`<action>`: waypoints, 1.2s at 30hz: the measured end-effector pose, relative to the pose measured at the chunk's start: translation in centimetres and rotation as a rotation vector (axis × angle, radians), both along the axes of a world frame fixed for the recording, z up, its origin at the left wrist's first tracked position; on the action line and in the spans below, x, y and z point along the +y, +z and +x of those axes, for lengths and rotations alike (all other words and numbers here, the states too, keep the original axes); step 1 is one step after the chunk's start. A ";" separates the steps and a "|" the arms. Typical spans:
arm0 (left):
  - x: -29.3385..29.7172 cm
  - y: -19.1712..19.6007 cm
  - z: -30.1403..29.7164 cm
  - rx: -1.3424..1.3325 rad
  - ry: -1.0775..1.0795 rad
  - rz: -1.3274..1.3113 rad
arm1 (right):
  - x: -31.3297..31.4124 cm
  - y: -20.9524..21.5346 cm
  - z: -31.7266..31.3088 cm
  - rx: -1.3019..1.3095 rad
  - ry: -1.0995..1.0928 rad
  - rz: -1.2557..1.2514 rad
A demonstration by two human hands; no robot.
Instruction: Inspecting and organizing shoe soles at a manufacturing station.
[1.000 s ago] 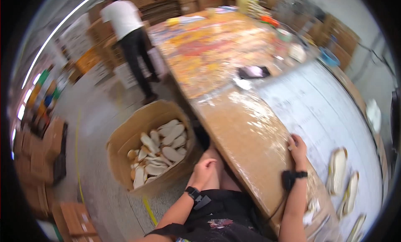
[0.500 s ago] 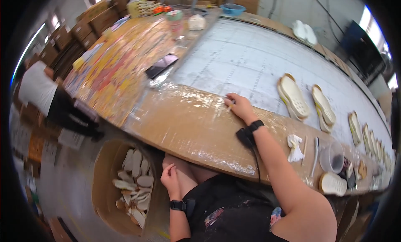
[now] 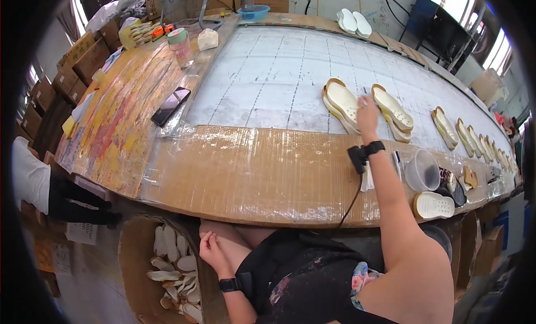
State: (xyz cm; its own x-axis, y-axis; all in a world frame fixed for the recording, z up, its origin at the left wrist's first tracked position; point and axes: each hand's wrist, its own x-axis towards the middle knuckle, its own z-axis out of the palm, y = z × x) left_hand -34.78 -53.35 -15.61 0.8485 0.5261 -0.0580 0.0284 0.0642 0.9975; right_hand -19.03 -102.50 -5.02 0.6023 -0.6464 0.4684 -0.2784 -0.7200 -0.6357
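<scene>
My right hand [image 3: 367, 118] is stretched over the white work surface, between two cream shoe soles with tan edges: the left sole [image 3: 341, 103] and the right sole [image 3: 393, 113]. Its fingers are pinched together; something small and pale may be at the tips, too blurred to name. My left hand [image 3: 213, 252] rests on my thigh near the table edge, its fingers curled, with nothing visible in them. A row of similar soles [image 3: 445, 127] runs off to the right.
Brown plastic-wrapped cardboard [image 3: 251, 173] covers the near edge. To the right are a clear plastic cup [image 3: 422, 170] and a loose sole [image 3: 434, 205]. A phone [image 3: 171, 106] lies on the paint-streaked board. Below left stands a carton [image 3: 131, 257] of soles; a person [image 3: 33, 179] stands beyond.
My right hand has moved right and away from me, from the cardboard edge to between the two soles. The view has turned; my left hand stays on my thigh.
</scene>
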 end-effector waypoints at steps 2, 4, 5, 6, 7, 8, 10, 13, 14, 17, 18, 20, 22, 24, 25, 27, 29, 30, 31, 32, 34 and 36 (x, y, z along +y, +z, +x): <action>0.0 0.0 0.2 -0.013 -0.006 -0.017 | -3.5 -2.2 -1.0 0.075 -0.159 0.008; -0.1 -0.5 0.4 -0.009 -0.014 -0.010 | -5.8 -5.5 -0.4 0.157 -0.111 0.487; 0.1 -0.6 0.3 -0.012 -0.002 -0.006 | -5.3 -5.7 0.4 0.158 -0.098 0.491; 0.2 -0.7 0.3 -0.013 0.006 0.011 | -4.7 -6.0 1.4 0.099 -0.066 0.541; 0.2 -0.6 0.1 -0.014 0.010 0.027 | -4.0 -6.1 1.9 0.041 -0.038 0.592; 0.2 -0.5 0.0 -0.016 0.020 0.033 | -3.8 -6.7 2.5 0.041 -0.027 0.598; -0.2 -0.2 0.1 -0.011 -0.020 0.071 | -2.8 -7.3 3.9 -0.086 0.045 0.678; -0.7 -0.4 0.3 -0.031 -0.010 0.048 | -1.5 -7.8 5.4 -0.020 0.143 0.769; -0.7 -0.1 0.0 -0.040 0.006 0.063 | 0.6 -7.1 5.6 -0.013 0.164 0.781; -0.3 -0.6 -0.2 -0.056 -0.002 0.072 | 3.7 -5.5 6.0 0.063 0.022 0.654; -0.3 -0.8 -0.2 -0.062 -0.002 0.072 | 3.6 -6.0 6.6 -0.014 0.028 0.616; -0.5 -0.4 -0.2 -0.001 -0.067 0.111 | 4.2 -5.7 6.7 -0.221 0.130 0.747; -1.2 0.6 -0.3 0.017 -0.128 0.080 | 3.6 -5.1 6.1 -0.214 0.275 0.984; -0.5 2.9 -1.5 0.053 -0.098 0.068 | 9.6 -0.9 4.5 0.056 0.463 1.392; -1.2 4.3 -1.4 0.019 -0.174 0.076 | 11.4 0.4 2.8 0.023 0.561 1.569; -3.6 8.2 -0.7 -0.051 -0.322 0.085 | 14.6 2.6 -0.5 -0.004 0.724 1.817; -6.6 12.7 0.1 -0.053 -0.462 0.010 | 18.0 4.3 -3.8 0.043 0.782 1.898; -7.4 13.9 0.4 -0.098 -0.525 -0.023 | 19.8 5.1 -5.5 0.030 0.893 1.971; -8.7 16.0 0.5 -0.190 -0.519 -0.065 | 21.5 5.4 -7.0 0.015 1.000 2.046; -9.8 17.2 0.6 -0.285 -0.511 -0.102 | 23.2 5.3 -8.4 0.056 0.998 2.057; -10.4 16.7 1.5 -0.351 -0.511 -0.162 | 26.1 5.3 -10.8 -0.025 1.130 1.942; -9.9 16.6 1.7 -0.440 -0.531 -0.218 | 26.9 5.4 -12.6 0.020 1.147 2.012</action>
